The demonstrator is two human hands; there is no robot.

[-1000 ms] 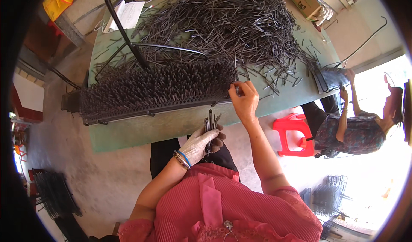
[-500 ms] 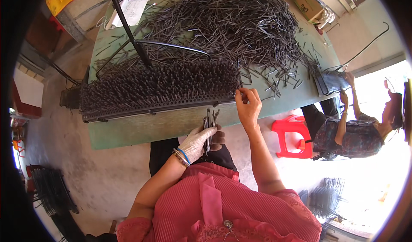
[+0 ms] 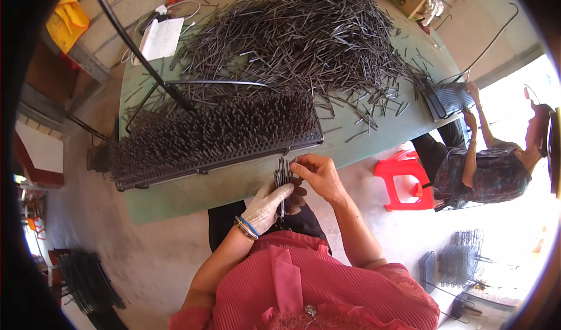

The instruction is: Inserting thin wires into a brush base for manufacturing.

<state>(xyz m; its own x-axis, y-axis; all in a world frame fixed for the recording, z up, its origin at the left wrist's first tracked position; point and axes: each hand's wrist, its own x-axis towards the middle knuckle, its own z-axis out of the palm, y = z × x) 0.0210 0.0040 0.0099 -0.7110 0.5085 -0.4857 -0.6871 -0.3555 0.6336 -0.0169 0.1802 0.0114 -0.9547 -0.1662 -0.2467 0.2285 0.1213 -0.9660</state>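
My left hand, in a pale work glove with dark fingertips, is closed around a bundle of thin dark rods standing roughly upright. At the top of that bundle, my bare right hand pinches what looks like one rod; its tip is partly hidden by the fingers. Just beyond both hands lies a long black perforated rack, densely filled with upright dark rods. Its near row of holes shows bare. A black metal frame rises from behind the rack.
A large heap of loose dark rods covers the far part of the green table. An open notebook lies at the far left, a cardboard box at the far right. Rightward, another person works at a rack beside a red stool.
My right hand has come back from the rack's right end down to the bundle in my left hand. My left hand stays closed around the rods. The view has shifted slightly.
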